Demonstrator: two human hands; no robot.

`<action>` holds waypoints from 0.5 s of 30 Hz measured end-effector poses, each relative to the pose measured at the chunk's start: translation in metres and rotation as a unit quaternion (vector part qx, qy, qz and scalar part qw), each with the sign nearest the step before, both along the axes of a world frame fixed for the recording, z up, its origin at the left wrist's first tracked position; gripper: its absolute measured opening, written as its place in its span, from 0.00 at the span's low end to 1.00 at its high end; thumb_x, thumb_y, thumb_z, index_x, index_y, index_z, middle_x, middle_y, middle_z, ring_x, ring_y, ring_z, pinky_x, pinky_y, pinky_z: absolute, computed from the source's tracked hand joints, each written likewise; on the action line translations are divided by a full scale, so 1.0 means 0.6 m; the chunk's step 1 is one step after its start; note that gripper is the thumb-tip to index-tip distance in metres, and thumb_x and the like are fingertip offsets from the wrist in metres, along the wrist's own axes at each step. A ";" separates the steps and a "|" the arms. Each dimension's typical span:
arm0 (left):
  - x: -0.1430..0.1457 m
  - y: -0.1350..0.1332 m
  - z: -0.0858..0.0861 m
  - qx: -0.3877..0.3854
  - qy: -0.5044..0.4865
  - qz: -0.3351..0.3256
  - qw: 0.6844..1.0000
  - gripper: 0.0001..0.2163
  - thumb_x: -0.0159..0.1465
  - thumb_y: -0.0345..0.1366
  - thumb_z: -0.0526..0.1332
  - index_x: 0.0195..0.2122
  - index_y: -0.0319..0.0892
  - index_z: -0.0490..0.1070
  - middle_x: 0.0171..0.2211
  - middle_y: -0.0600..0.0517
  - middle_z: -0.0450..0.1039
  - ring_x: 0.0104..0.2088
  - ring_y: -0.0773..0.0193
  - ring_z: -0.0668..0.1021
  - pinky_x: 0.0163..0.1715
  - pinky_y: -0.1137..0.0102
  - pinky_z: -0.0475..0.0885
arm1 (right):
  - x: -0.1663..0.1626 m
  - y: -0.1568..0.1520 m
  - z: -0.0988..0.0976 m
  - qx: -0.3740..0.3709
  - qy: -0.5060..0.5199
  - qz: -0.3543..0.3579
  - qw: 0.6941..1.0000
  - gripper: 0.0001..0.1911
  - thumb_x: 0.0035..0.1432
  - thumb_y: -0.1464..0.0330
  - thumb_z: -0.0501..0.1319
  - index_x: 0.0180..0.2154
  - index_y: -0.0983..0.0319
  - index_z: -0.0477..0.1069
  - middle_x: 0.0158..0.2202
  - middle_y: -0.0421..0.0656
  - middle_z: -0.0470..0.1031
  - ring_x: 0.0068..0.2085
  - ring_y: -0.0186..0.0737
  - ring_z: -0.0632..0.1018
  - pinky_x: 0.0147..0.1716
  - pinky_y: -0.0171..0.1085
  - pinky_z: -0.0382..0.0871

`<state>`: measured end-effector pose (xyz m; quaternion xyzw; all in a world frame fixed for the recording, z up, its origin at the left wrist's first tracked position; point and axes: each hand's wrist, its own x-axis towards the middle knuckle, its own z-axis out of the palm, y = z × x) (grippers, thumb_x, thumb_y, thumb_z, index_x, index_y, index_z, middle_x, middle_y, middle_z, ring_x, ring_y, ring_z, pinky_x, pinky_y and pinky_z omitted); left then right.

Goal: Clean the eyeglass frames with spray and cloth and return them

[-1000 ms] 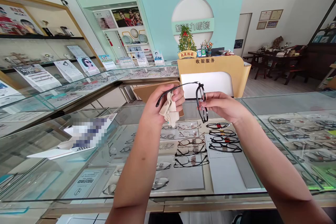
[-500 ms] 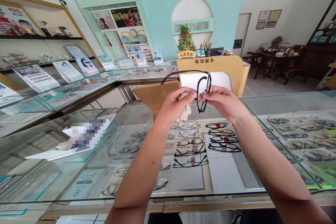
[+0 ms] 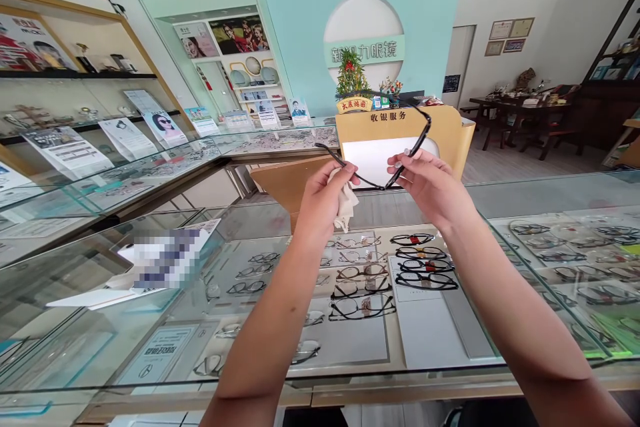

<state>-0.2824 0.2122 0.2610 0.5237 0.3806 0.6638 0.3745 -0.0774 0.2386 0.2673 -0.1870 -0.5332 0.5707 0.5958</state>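
Glass-topped, the display counter stretches across the near side of an eyewear shop. Raised above it, the left hand is mostly closed, thumb and finger pinching one temple of a pair of black glasses, with a pale cloth bunched in the same grip. The right hand is half curled, its thumb and fingertips on the front of the frame. Tilted, temples spread, the glasses are held in the air between the two, clear of the glass. Below, inside the counter, a column of dark frames lies near a white board. Leftward rests a white card. Farther off stand a wooden front desk, a leafy plant on it, and a turquoise wall.
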 end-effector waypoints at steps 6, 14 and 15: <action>-0.002 0.001 -0.001 -0.013 -0.022 -0.017 1.000 0.15 0.60 0.51 0.76 0.36 0.45 0.80 0.34 0.52 0.79 0.27 0.69 0.73 0.23 0.73 0.65 | -0.005 -0.005 0.003 0.044 0.031 -0.036 0.998 0.17 0.54 0.57 0.78 0.29 0.53 0.72 0.41 0.41 0.84 0.51 0.47 0.83 0.55 0.47 0.76; -0.045 -0.037 0.036 -0.039 0.081 0.053 0.995 0.10 0.64 0.46 0.67 0.38 0.45 0.80 0.36 0.50 0.78 0.28 0.64 0.74 0.23 0.71 0.66 | 0.042 -0.014 0.027 0.109 -0.039 -0.069 0.991 0.20 0.58 0.46 0.75 0.34 0.52 0.75 0.47 0.42 0.84 0.54 0.50 0.84 0.48 0.47 0.78; -0.057 -0.037 0.034 -0.050 0.105 0.067 0.991 0.09 0.64 0.45 0.66 0.38 0.46 0.81 0.36 0.50 0.77 0.29 0.63 0.74 0.24 0.71 0.66 | 0.046 -0.017 0.029 0.120 -0.052 -0.074 0.989 0.20 0.59 0.44 0.74 0.35 0.52 0.76 0.48 0.42 0.84 0.56 0.51 0.83 0.48 0.48 0.78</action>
